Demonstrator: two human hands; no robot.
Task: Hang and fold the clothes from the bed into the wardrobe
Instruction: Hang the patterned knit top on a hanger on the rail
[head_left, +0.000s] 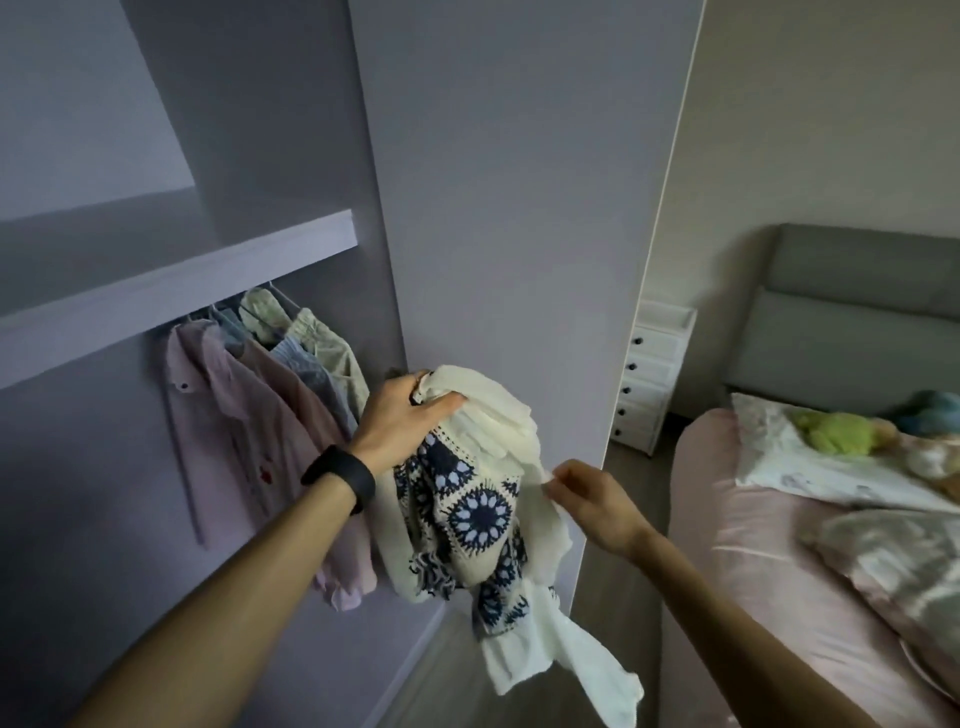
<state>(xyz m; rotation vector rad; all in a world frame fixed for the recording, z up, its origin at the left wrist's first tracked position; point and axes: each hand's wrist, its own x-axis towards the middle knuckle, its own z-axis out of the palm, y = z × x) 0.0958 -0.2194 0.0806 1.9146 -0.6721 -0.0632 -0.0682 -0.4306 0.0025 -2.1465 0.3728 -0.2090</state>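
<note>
Bedroom: the wardrobe stands open on the left, the bed on the right. Between them hangs a bunched cream-and-navy knit, gripped at its top by the left hand; the right hand pinches its edge. The dangling sleeve may snag, or the bunch slip loose

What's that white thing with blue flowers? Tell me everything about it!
It is a cream knitted top with dark blue and pale blue crochet flower squares. It hangs bunched up before the wardrobe panel. The left hand grips its upper end; the right hand pinches its edge. A cream sleeve dangles below.
</note>
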